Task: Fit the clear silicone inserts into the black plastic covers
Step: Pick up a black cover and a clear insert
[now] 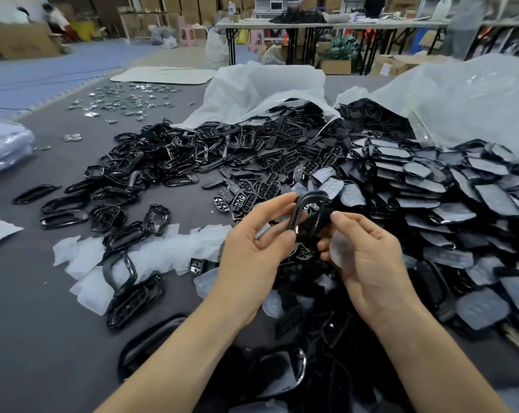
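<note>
Pinching a black cover [304,217] in the left grip [249,248], thumb on the lower rim, forefinger on the upper curve, other fingers loosely spread. Holding it upright above the heap, its open middle towards the camera. Curling the right grip [371,257] round a clear insert [340,248] held against the palm, forefinger tip touching the cover's right side. Insert not yet inside the cover, just below and to the right of it.

Beneath both wrists, more black covers and dark button pads [246,199] in a loose heap. To the right, a sloping stack of black pieces with pale faces [431,186]. To the left, loose clear inserts [151,251] scattered on the grey mat [28,323], with empty black frames [124,236] lying over some of them. Farther back, a broad pile of black frames spilling from two white plastic bags [261,84]. Beyond that, small shiny pieces [127,99] strewn on the mat, too small to identify. At the far end of the room, folding desks [326,25] and cardboard boxes.
</note>
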